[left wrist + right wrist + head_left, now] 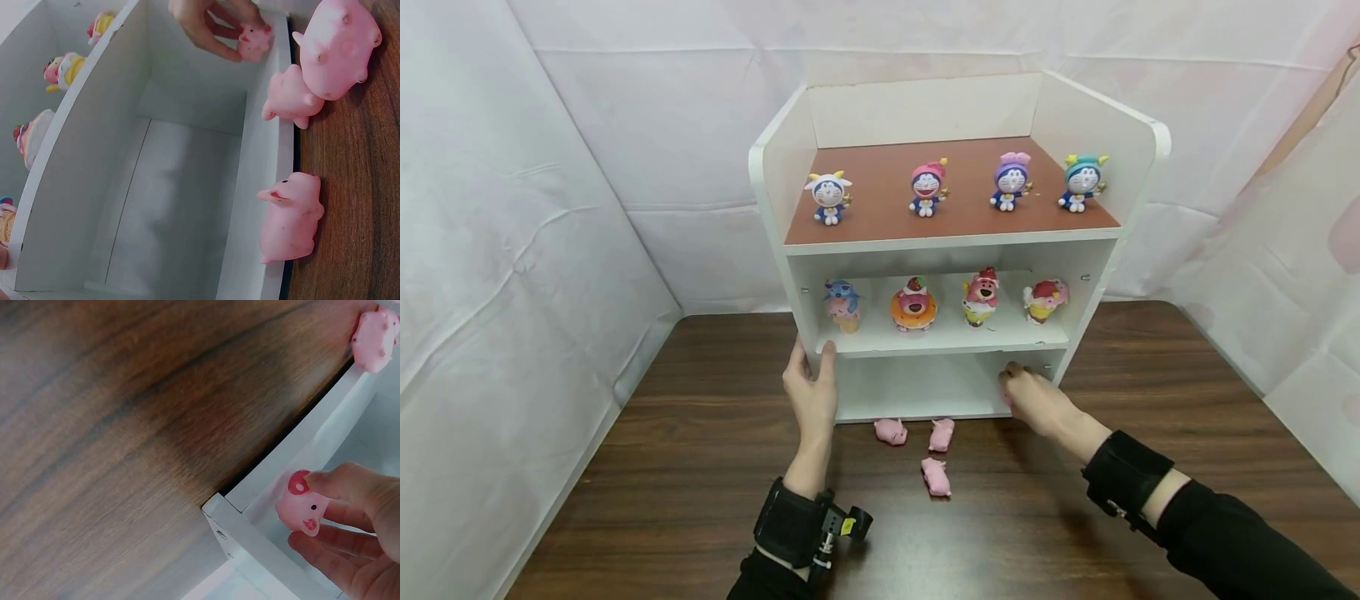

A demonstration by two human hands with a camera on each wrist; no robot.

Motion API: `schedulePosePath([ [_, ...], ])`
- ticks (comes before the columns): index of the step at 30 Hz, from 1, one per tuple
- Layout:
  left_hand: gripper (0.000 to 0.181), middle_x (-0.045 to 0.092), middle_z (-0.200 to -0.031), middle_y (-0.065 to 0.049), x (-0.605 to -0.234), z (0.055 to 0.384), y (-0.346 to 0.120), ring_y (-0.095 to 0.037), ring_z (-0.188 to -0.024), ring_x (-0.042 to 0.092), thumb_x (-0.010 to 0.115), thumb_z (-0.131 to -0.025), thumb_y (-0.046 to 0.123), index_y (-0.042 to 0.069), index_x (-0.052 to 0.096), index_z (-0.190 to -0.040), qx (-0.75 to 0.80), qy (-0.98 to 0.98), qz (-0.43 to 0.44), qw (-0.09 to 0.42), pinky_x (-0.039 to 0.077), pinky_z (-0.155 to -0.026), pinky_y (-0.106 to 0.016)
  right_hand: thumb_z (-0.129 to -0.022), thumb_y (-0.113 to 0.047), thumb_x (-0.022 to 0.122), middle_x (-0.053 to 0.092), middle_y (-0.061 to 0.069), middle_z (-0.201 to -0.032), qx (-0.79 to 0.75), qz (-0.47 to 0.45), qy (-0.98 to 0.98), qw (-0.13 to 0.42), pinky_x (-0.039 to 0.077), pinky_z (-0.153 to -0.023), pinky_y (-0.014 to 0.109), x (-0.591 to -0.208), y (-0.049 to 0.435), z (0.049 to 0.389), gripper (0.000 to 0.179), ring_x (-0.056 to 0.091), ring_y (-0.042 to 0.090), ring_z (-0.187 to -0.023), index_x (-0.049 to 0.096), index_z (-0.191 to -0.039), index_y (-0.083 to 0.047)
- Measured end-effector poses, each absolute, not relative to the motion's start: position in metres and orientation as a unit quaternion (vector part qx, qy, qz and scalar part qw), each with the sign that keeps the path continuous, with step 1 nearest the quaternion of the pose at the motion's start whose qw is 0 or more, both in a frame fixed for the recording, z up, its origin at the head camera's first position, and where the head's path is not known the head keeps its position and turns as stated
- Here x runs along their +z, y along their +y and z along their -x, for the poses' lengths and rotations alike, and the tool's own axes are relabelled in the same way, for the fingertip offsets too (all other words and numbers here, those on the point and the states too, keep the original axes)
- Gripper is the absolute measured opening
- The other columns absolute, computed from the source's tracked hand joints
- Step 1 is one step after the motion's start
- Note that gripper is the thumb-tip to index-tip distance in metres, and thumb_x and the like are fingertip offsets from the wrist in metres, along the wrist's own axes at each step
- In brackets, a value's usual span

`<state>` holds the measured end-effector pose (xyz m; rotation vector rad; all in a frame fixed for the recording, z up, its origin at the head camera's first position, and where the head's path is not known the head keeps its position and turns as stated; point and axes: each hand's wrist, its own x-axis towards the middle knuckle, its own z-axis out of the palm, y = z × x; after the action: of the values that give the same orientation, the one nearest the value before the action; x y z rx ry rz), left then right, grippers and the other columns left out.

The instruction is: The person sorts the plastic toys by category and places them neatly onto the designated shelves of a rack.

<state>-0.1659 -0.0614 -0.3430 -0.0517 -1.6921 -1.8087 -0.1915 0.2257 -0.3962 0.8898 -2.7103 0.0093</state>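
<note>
A white shelf unit (953, 239) with three levels stands on the table. My right hand (1032, 398) reaches into the right end of its bottom compartment and pinches a small pink toy pig (303, 503) between thumb and fingers; in the head view the hand mostly hides that pig. With my left hand (812, 396) I hold the unit's left side panel, the thumb at the front and the fingers along the outside. Three more pigs lie on the table before the bottom board: one on the left (891, 431), one on the right (942, 434), one nearer (936, 477).
Several blue-suited figurines (927, 190) in coloured hats stand on the brown top level. Along the middle shelf sit several colourful figures, among them one in an orange ring (913, 307). White cloth (647, 150) hangs behind and beside the dark wooden table (715, 433).
</note>
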Motion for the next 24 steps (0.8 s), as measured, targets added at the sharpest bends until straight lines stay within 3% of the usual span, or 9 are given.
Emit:
schedulePosePath([
  [24, 0.041, 0.044, -0.126, -0.024, -0.3435, 0.1648, -0.0612, -0.028, -0.119, 0.04, 0.05, -0.084, -0.007, -0.011, 0.042, -0.124, -0.688, -0.649, 0.027, 0.325, 0.031, -0.099, -0.035, -0.063, 0.007, 0.068, 0.051, 0.013, -0.074, -0.013, -0.261, -0.957, 0.126, 0.042, -0.041, 0.026, -0.4009, 0.2231, 0.2024, 0.022, 0.047, 0.017, -0.054, 0.055, -0.08, 0.005],
])
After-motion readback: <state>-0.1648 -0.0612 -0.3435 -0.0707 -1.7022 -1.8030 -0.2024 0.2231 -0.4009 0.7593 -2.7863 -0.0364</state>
